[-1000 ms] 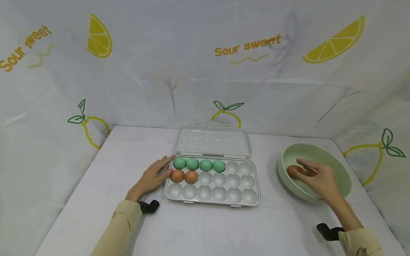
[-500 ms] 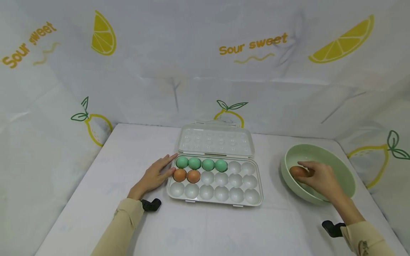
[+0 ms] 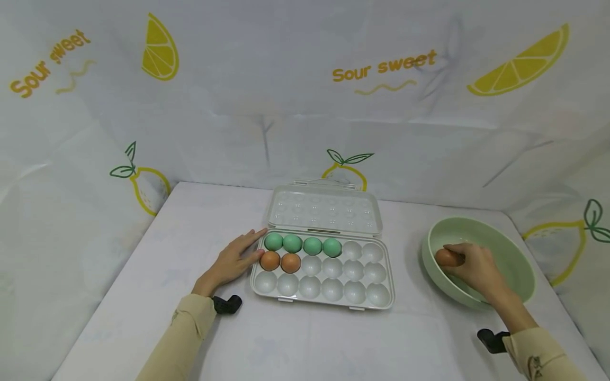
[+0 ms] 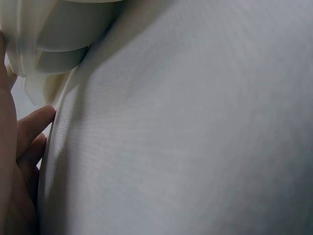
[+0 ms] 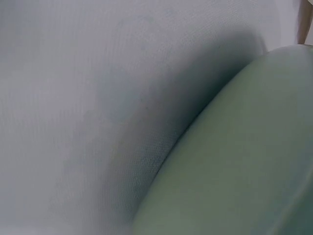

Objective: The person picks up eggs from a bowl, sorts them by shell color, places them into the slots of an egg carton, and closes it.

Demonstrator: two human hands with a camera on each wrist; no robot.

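In the head view, my right hand [image 3: 478, 269] reaches into the light green bowl [image 3: 512, 280] and pinches a brown egg [image 3: 447, 257] between thumb and fingers, near the bowl's left inner wall. My left hand [image 3: 230, 264] rests at the left edge of a pale plastic egg tray [image 3: 322, 302], its fingers extended along the rim. Several green eggs [image 3: 312, 245] fill the left part of the tray's back row. Two brown eggs [image 3: 280, 262] sit at the left of the middle row. The right wrist view shows the bowl's outer side [image 5: 234, 161]; the held egg is out of sight there.
The tray's clear lid [image 3: 325, 210] is folded back behind it. A white cloth [image 3: 333, 344] covers the table, and a white printed curtain [image 3: 295, 95] hangs at the back. Black wrist straps with cameras [image 3: 227, 304] sit on both wrists.
My right thumb and fingers have closed on the brown egg in the bowl. The left hand keeps its place at the tray, while the whole head view has shifted slightly.
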